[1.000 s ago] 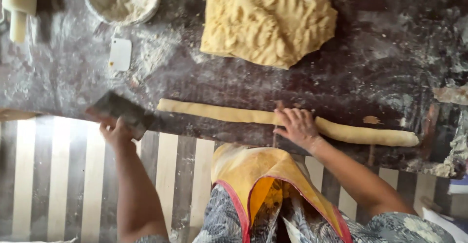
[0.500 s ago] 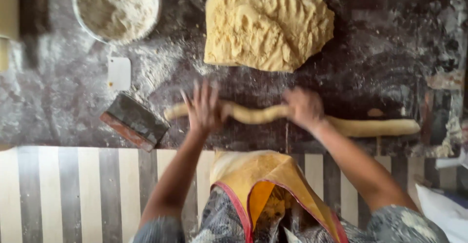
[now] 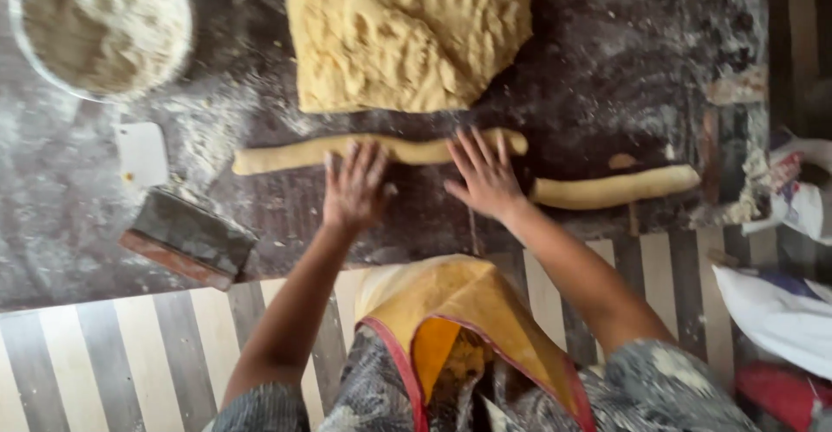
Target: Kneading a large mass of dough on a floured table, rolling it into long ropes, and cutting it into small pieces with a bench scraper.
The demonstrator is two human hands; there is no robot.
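A long dough rope point(image 3: 286, 153) lies across the dark floured worktop point(image 3: 607, 68). Both my hands rest flat on it with fingers spread. My left hand point(image 3: 355, 188) presses its middle, and my right hand point(image 3: 485, 174) covers its right end. A second, shorter dough rope point(image 3: 615, 188) lies apart, just right of my right hand. A large lump of yellow dough point(image 3: 407, 33) sits behind the ropes.
A bowl of flour point(image 3: 104, 25) stands at the back left. A white plastic scraper point(image 3: 140, 153) and a metal bench scraper with a wooden handle point(image 3: 191, 240) lie left of my left hand. Bags point(image 3: 797, 198) are at the right edge.
My left hand let go of the bench scraper, which now lies on the worktop, and moved onto the rope. The single long rope now lies as two pieces.
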